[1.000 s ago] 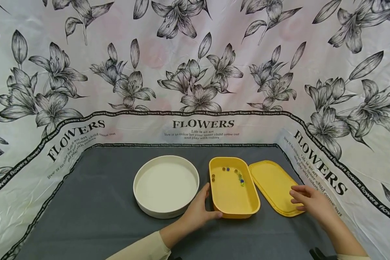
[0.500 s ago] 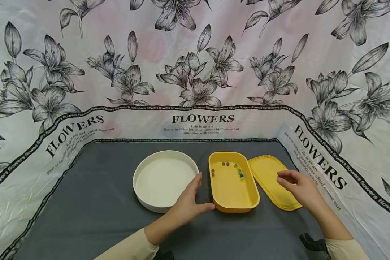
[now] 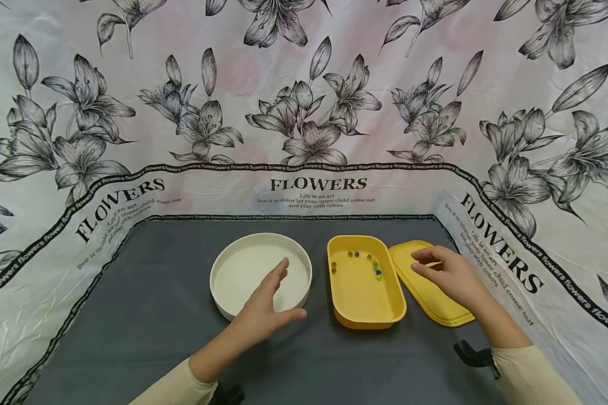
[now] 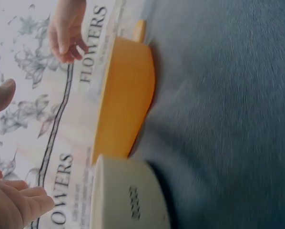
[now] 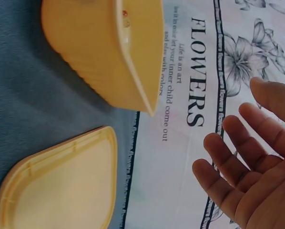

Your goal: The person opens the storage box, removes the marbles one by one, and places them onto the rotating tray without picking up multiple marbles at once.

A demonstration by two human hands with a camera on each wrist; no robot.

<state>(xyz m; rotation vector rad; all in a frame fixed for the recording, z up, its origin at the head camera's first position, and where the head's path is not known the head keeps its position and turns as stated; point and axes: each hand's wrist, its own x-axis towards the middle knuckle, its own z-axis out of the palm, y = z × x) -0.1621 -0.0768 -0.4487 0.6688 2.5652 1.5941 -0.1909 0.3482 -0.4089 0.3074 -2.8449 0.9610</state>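
My left hand (image 3: 258, 312) hovers over the near right part of a round white dish (image 3: 248, 275), fingers extended and thumb spread, holding nothing. To its right a yellow rectangular container (image 3: 367, 304) stands on the cloth with several small marbles (image 3: 377, 271) inside, brown, blue and green. Above a yellow lid (image 3: 441, 301), which lies flat beside the container, hangs my right hand (image 3: 451, 275) with its fingers loosely bent around nothing. In the right wrist view the right hand's fingers (image 5: 223, 148) show apart from both lid and container.
A dark grey cloth (image 3: 132, 315) covers the table. Behind and at both sides rises a white flower-printed sheet (image 3: 319, 191). Black straps (image 3: 473, 354) sit at both wrists.
My left hand has let go of the container's near left side and moved left over the white dish. The right hand has shifted left and forward above the lid.
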